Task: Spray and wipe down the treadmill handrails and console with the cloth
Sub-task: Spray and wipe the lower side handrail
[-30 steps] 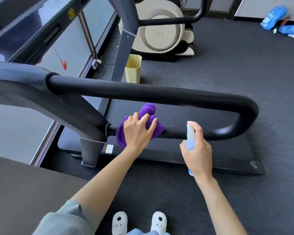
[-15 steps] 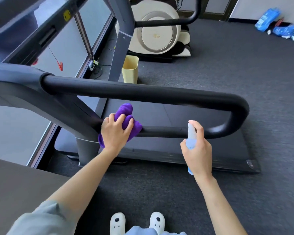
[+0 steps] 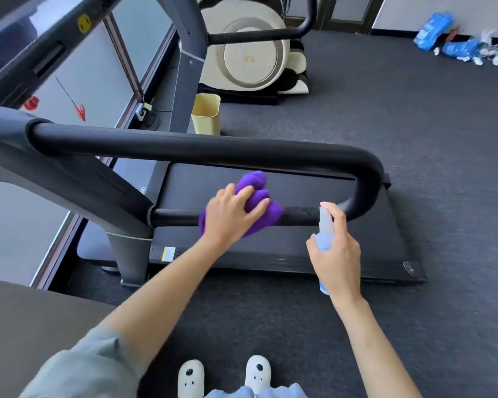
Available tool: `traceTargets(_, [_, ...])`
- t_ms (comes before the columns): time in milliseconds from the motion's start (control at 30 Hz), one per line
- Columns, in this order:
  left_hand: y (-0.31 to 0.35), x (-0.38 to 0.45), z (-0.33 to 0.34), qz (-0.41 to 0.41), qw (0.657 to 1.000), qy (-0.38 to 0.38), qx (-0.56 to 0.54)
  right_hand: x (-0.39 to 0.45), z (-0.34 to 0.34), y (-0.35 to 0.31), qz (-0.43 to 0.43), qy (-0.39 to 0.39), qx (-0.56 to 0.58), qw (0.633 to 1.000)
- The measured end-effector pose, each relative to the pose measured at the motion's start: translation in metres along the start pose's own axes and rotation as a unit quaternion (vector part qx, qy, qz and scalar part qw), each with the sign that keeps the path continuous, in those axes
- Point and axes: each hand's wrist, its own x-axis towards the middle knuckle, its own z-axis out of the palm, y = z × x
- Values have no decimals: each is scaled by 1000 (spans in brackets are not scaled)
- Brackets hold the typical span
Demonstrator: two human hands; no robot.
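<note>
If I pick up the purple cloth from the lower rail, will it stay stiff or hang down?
The purple cloth would probably hang limp: it bunches in soft folds under the left hand and drapes over the lower rail. It looks light and plush, so it should grip rather than slide.
</note>
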Motion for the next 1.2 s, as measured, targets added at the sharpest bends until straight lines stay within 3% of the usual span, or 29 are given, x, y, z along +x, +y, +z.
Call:
traceTargets(167, [-51, -11, -12, -76, 996, 36, 18, -9, -19, 24, 17, 4, 19, 1000])
traceTargets(267, [-11, -8, 2, -77, 995, 56, 29, -14, -28, 35, 14, 21, 14, 1000])
traceTargets(533, [131, 2, 42, 32, 997, 51, -47, -11, -42, 38, 5, 48, 7, 999])
traceTargets(667, [90, 0, 28, 109, 994, 14, -20, -8, -39, 35, 15, 27, 12, 999])
traceTargets(800, [10, -6, 5, 2, 999, 40, 4, -5, -36, 34, 20, 13, 24, 999])
traceTargets(900, [-6, -6, -1, -56, 998, 28, 9, -5, -39, 39, 22, 17, 27, 999])
traceTargets(1000, [35, 2, 9, -72, 997, 34, 10, -10, -45, 47, 37, 30, 29, 998])
traceTargets(1200, [153, 11, 41, -20, 997, 38, -59, -16, -63, 61, 45, 61, 5, 997])
